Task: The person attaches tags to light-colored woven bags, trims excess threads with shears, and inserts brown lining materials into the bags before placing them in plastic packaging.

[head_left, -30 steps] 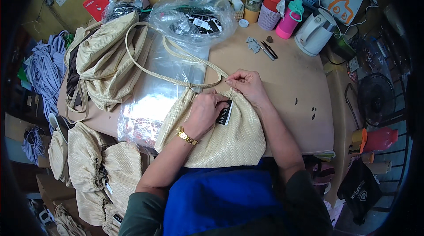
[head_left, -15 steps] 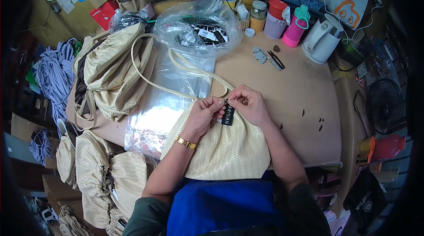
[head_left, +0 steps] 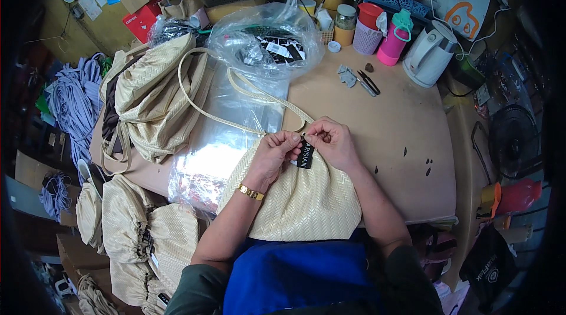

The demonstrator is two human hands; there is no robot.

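Note:
A cream woven drawstring bag (head_left: 312, 209) rests against my front at the table edge, its mouth gathered. From its top a black tag (head_left: 305, 156) with pale lettering hangs down. My left hand (head_left: 274, 153), with a gold watch on the wrist, is closed in a pinch at the tag's upper end. Its lower fingers curl beside the tag. My right hand (head_left: 331, 143) pinches at the same spot from the other side, fingertips nearly touching the left ones. The fingers hide most of what they grip there. The bag's thin cream strap (head_left: 194, 101) loops away across the table.
Cream bags (head_left: 150, 102) are heaped at the left, with several more (head_left: 127, 220) below. A plastic bag of black tags (head_left: 268, 46) lies on clear sheets (head_left: 218, 150). Thread snips (head_left: 368, 82) lie at the right, near a pink bottle (head_left: 395, 40) and white kettle (head_left: 430, 55).
The view has shifted very slightly. Both hands remain pinched at the tag's upper end, with hardly any visible movement.

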